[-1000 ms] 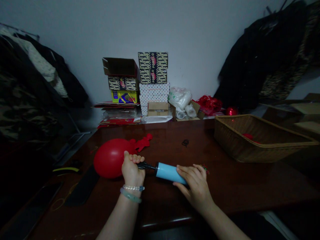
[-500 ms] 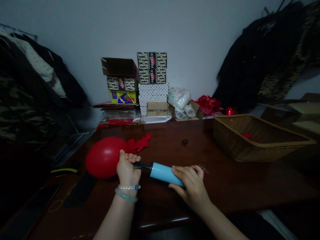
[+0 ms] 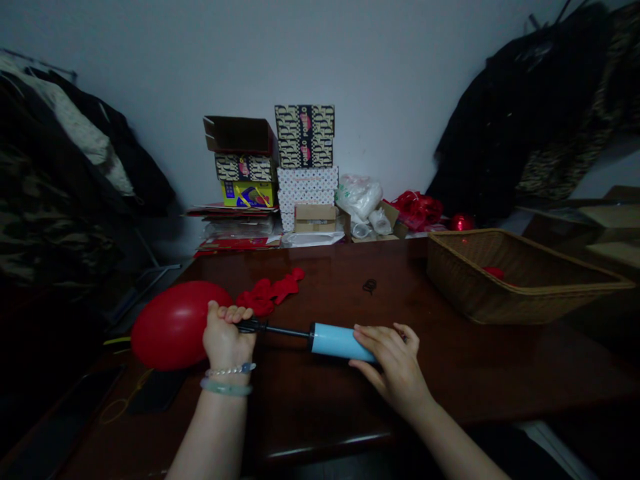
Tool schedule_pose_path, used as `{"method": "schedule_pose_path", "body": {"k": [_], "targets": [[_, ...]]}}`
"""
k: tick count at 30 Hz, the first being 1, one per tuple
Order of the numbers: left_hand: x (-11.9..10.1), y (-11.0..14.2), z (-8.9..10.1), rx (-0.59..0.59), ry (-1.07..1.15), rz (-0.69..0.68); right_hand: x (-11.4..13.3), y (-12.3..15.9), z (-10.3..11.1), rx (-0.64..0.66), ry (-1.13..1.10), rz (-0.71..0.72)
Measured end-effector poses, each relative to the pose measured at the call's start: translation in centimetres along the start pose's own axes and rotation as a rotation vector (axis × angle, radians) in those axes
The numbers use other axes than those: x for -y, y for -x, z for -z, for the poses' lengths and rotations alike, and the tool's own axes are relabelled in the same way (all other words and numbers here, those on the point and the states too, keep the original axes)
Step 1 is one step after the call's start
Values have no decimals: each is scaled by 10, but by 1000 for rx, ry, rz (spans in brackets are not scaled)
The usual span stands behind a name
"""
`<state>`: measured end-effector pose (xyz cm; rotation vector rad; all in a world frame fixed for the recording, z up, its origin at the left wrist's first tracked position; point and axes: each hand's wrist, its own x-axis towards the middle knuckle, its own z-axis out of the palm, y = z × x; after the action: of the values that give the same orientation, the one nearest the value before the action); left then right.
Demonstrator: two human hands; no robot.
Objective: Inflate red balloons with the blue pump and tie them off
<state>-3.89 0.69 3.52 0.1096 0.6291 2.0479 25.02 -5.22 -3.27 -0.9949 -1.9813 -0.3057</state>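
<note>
A red balloon [image 3: 173, 325], partly inflated, lies at the left edge of the dark wooden table [image 3: 330, 393]. My left hand [image 3: 226, 337] is closed round the balloon's neck and the black tip of a hand pump. The pump's light blue barrel [image 3: 334, 341] lies to the right, with its thin black rod drawn out between barrel and tip. My right hand [image 3: 395, 370] is wrapped round the barrel's right end. Several flat red balloons [image 3: 270, 293] lie just behind the pump tip.
A wicker basket [image 3: 510, 280] with a red item inside stands at the right. Stacked patterned boxes [image 3: 305, 163], a plastic bag [image 3: 359, 195] and red ribbon [image 3: 419, 208] line the wall. A small black object [image 3: 369, 286] lies mid-table. Dark clothes hang at both sides.
My left hand has moved left with the balloon and pump tip, drawing the rod out of the barrel. The balloon looks larger. My right hand has stayed on the barrel.
</note>
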Motion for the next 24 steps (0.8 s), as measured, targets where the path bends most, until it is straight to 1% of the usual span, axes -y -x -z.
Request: {"method": "schedule_pose_path", "body": {"k": [5,9,14,18,24], "targets": [[7,1,2,7,-20,1,-3,6,-4,-6,5,32],[15,7,0,5,-9,6,-2,7,-5,-5,-3,17],[29,19,-5,-10,-12,44,4,7,-7,-9,-15,-5],[40,24,-4,6,-24,65,8,7,-8,-28,-33,-31],[50,31,-5,27,-44,81,12,7,-10,-51,-50,-50]]}}
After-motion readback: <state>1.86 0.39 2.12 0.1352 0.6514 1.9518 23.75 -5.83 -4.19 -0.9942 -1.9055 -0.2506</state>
